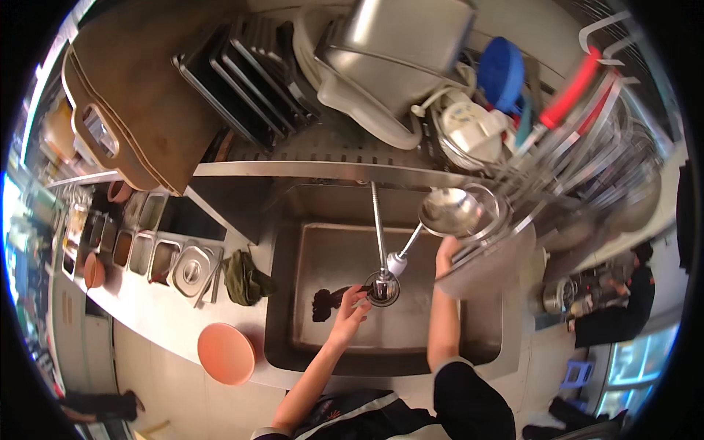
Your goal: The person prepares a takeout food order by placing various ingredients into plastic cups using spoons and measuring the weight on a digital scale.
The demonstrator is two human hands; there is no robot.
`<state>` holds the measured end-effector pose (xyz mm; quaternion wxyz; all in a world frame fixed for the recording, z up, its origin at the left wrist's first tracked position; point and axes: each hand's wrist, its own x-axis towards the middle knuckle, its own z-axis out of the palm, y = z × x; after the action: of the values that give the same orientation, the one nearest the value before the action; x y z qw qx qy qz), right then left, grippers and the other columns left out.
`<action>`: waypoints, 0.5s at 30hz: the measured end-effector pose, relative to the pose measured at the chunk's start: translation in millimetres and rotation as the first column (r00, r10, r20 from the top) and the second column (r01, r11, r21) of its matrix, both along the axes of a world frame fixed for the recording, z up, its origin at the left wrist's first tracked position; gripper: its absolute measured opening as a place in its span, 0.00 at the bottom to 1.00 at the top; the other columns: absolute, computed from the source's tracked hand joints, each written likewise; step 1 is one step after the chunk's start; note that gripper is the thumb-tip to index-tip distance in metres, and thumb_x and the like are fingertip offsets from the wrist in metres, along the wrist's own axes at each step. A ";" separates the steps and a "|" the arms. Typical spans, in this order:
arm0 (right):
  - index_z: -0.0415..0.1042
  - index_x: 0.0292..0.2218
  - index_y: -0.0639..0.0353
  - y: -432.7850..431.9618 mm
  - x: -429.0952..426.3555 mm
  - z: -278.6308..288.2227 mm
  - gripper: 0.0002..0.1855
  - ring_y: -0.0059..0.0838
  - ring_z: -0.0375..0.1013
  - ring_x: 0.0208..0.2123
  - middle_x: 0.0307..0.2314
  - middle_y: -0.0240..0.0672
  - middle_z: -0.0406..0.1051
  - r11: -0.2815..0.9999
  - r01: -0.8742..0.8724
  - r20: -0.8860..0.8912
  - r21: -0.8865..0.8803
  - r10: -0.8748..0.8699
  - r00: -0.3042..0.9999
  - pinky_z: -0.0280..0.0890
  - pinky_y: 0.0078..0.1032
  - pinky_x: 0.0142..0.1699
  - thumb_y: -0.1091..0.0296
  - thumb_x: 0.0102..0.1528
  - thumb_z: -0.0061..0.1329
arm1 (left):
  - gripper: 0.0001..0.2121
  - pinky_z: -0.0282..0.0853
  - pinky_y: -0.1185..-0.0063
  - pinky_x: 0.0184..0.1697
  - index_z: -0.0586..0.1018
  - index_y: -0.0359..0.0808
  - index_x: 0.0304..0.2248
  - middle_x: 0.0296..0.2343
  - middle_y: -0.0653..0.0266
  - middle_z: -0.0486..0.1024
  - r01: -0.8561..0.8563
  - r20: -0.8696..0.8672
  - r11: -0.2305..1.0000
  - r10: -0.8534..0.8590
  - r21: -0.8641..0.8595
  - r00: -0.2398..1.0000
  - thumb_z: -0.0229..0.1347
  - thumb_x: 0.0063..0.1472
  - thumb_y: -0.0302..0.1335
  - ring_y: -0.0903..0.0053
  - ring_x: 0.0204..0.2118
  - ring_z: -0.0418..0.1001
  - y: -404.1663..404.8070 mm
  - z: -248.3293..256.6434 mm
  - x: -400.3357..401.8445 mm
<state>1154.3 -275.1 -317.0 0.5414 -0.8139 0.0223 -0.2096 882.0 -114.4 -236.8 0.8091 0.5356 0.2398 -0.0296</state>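
My left hand point(351, 316) is over the stainless steel sink point(379, 335), its fingers apart beside a chrome faucet head point(383, 287). A dark brown patch point(325, 303) lies on the sink floor just left of those fingertips; whether it is liquid or solid I cannot tell. A white nozzle point(396, 264) on a flexible metal hose sits beside the faucet. My right hand point(448, 250) is raised at the sink's right side, just under a round metal ladle bowl point(451, 212). Blurred metal utensils partly hide its fingers, so its grip is unclear.
Above the sink, a shelf point(330, 169) bears trays point(247, 82), a steel container point(407, 44) and cutting boards point(126, 110). Red-handled utensils point(572, 91) hang right. Left stand an orange bowl point(226, 353), a green cloth point(245, 278) and lidded steel pans point(191, 269). Another person point(632, 302) is at right.
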 end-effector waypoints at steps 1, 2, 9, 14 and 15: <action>0.66 0.34 0.58 0.8 29.5 -10.5 0.11 0.23 0.67 0.30 0.32 0.34 0.66 0.995 0.042 -0.064 0.095 -0.036 0.997 0.61 0.22 0.33 0.66 0.46 0.44 | 0.26 0.59 0.78 0.39 0.52 0.40 0.49 0.43 0.61 0.57 -0.031 0.005 0.999 0.030 0.043 1.000 0.48 0.52 0.34 0.75 0.41 0.63 -1.9 -0.8 9.0; 0.65 0.34 0.58 6.7 56.0 -18.4 0.11 0.22 0.66 0.29 0.33 0.34 0.66 0.987 0.029 -0.126 0.157 -0.009 0.992 0.61 0.22 0.33 0.66 0.47 0.44 | 0.26 0.59 0.78 0.39 0.52 0.40 0.49 0.43 0.61 0.57 -0.072 0.005 0.997 0.072 0.042 0.997 0.48 0.52 0.34 0.75 0.41 0.63 -6.1 0.1 16.2; 0.65 0.33 0.58 100.6 148.0 -85.0 0.09 0.19 0.65 0.27 0.37 0.34 0.61 0.797 -0.447 -0.295 0.406 0.577 0.762 0.61 0.20 0.30 0.68 0.48 0.42 | 0.26 0.61 0.80 0.39 0.57 0.33 0.46 0.37 0.59 0.63 -0.027 0.109 0.997 0.019 0.072 0.994 0.53 0.49 0.32 0.77 0.35 0.66 -14.9 -24.2 60.3; 0.64 0.33 0.59 144.9 126.7 -107.0 0.08 0.16 0.64 0.25 0.40 0.33 0.57 0.529 -0.712 -0.110 0.462 0.830 0.546 0.60 0.18 0.28 0.69 0.49 0.41 | 0.23 0.61 0.82 0.37 0.60 0.33 0.45 0.30 0.63 0.69 0.002 0.078 0.958 -0.025 0.287 0.997 0.49 0.52 0.37 0.81 0.34 0.66 -9.2 -24.4 60.5; 0.65 0.31 0.58 148.6 103.7 -105.7 0.07 0.17 0.64 0.24 0.36 0.32 0.60 0.486 -0.771 -0.095 0.412 0.864 0.495 0.60 0.18 0.27 0.68 0.48 0.42 | 0.22 0.60 0.81 0.37 0.60 0.32 0.45 0.32 0.63 0.68 0.022 0.072 0.974 -0.039 0.227 0.997 0.47 0.53 0.36 0.80 0.34 0.65 -4.7 -27.2 55.4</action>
<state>1258.0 -126.6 -422.8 0.6874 -0.6465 -0.2601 0.2047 937.4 -119.1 -264.0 0.7511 0.6284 0.2023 0.0057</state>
